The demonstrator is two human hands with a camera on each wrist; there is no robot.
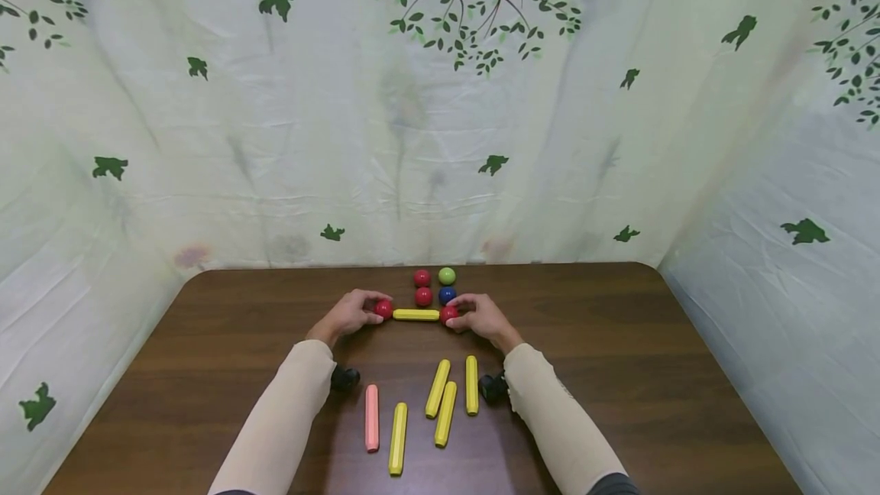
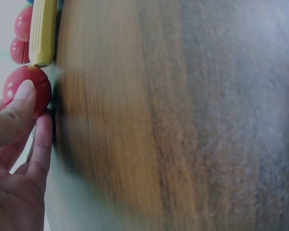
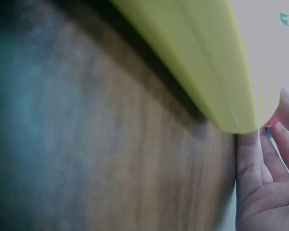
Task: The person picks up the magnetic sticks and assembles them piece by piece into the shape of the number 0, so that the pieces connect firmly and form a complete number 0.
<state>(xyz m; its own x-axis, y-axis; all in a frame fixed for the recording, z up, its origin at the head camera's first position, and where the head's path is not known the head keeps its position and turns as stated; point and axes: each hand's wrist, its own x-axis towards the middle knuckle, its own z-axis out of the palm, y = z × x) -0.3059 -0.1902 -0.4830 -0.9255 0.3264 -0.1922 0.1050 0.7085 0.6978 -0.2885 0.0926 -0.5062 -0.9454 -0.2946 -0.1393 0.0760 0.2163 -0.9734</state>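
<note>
Between my two hands a yellow ribbed rod [image 1: 415, 315] lies crosswise near the far side of the table, with a red ball at each end. My left hand [image 1: 351, 315] pinches the left red ball [image 1: 383, 309] between thumb and fingers. In the left wrist view the thumb presses on that ball [image 2: 31, 76], right at the rod's end [image 2: 42, 38]. My right hand [image 1: 486, 321] grips the right red ball [image 1: 449, 315], its fingertips close to a blue ball [image 1: 447, 295]. A large yellow rod [image 3: 202, 57] mostly hides the right hand's ball in the right wrist view.
Behind the rod are two more red balls [image 1: 422, 278] and a green ball [image 1: 447, 276]. Between my forearms lie a pink rod [image 1: 372, 418] and several yellow rods [image 1: 398, 439]. A leaf-patterned cloth [image 1: 309, 136] hangs beyond the wooden table's [image 1: 241, 312] far edge.
</note>
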